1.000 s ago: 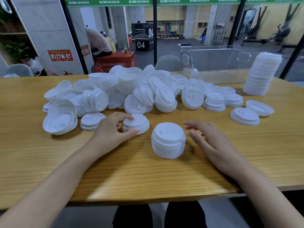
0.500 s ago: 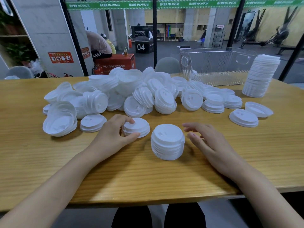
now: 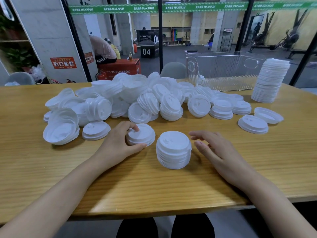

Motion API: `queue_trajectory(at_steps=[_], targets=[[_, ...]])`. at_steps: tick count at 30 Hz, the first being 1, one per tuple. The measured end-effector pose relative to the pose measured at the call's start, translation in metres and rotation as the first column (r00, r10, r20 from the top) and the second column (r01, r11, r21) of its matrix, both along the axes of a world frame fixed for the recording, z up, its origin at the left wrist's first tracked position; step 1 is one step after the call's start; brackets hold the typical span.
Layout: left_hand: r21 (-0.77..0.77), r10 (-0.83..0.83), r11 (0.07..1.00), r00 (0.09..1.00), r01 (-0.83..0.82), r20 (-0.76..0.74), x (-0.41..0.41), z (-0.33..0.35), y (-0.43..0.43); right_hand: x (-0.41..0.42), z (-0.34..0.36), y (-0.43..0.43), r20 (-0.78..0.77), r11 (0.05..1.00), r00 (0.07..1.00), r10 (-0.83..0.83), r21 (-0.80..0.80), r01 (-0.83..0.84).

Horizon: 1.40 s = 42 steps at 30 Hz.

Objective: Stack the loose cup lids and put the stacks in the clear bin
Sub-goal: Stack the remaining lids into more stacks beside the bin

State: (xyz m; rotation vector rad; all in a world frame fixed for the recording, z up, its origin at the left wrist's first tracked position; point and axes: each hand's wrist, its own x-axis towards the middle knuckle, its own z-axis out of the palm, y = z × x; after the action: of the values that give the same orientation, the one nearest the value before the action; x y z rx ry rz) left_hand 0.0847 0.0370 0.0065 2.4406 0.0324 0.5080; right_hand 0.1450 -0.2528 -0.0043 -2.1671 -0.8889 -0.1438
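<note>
Small white plastic lid pile (image 3: pixel 143 134) lies just left of the taller white lid stack (image 3: pixel 173 150), pinched by my left hand (image 3: pixel 118 145). My right hand (image 3: pixel 217 152) sits spread and empty just right of it. I judge the transfer runs rightward.

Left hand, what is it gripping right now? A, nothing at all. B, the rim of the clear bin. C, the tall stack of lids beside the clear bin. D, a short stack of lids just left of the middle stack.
D: the left hand has its fingers and thumb curled round a short stack of lids just left of the middle stack, while the right hand is open and holds nothing.
</note>
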Motion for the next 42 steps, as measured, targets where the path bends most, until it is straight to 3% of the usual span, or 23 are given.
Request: queue_trajectory(at_steps=[14,18,24,30,42], targets=[[-0.055,0.024,0.998,1.000,-0.024,0.001,-0.002,0.003,-0.005,-0.002,0.002,-0.001,-0.019,1.000,1.000,-0.013,-0.007,0.013],[-0.124,0.080,0.990,0.994,-0.070,0.076,-0.003,0.008,-0.004,-0.001,0.001,-0.001,-0.034,1.000,0.999,-0.012,0.009,0.012],[-0.286,-0.083,0.951,0.989,0.116,0.126,-0.014,0.025,-0.033,-0.003,0.003,0.000,-0.008,0.996,1.000,-0.012,0.088,0.013],[-0.162,-0.245,0.953,0.965,0.257,0.092,-0.010,0.015,-0.059,-0.003,0.004,-0.001,0.013,0.994,1.000,-0.014,0.109,0.012],[-0.078,-0.287,0.954,0.956,0.291,0.062,-0.012,0.006,-0.057,-0.002,0.002,-0.001,0.013,0.995,1.000,-0.011,0.096,0.009]])
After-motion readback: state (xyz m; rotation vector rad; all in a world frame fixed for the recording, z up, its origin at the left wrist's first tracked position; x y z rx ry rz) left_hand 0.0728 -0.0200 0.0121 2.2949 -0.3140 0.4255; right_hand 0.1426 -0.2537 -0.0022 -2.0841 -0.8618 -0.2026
